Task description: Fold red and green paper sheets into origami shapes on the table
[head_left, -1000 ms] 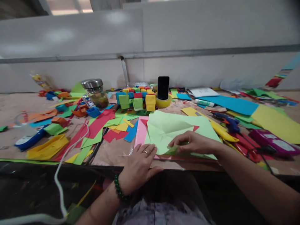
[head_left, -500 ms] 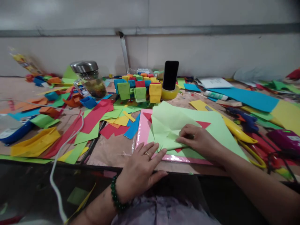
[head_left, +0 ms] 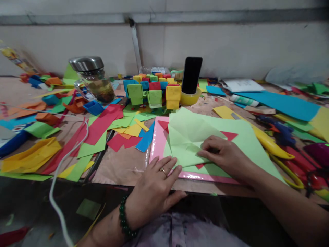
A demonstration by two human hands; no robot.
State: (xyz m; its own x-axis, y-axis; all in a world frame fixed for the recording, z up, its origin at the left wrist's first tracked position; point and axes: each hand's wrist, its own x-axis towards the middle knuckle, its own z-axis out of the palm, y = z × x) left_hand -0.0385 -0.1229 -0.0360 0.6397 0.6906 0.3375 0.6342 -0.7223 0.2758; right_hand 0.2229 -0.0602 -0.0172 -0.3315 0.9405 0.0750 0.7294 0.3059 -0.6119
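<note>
A creased sheet of light green paper [head_left: 189, 128] lies partly folded on a larger flat green sheet [head_left: 244, 137]. Below both is a pink board [head_left: 157, 137] with a shiny cover, and red paper [head_left: 229, 135] peeks out between the layers. My left hand [head_left: 160, 183], wearing a ring and a green bead bracelet, rests flat at the board's front edge, fingertips on the near left corner of the creased sheet. With curled fingers, my right hand [head_left: 221, 154] pinches the creased sheet near its middle; its fingertips are partly hidden.
Behind the board stand several colourful folded-paper blocks [head_left: 155, 97] and a phone [head_left: 192, 75] on a yellow tape roll [head_left: 190, 98]. A glass jar [head_left: 96, 85] stands left, near paper scraps and a white cable [head_left: 58, 199]. At right lie yellow-handled scissors [head_left: 272, 142] and a blue glue gun [head_left: 276, 130].
The small raised flap by my right fingertips now lies flatter, with creases showing in the sheet. Both hands keep nearly the same places on the paper. The view has shifted slightly.
</note>
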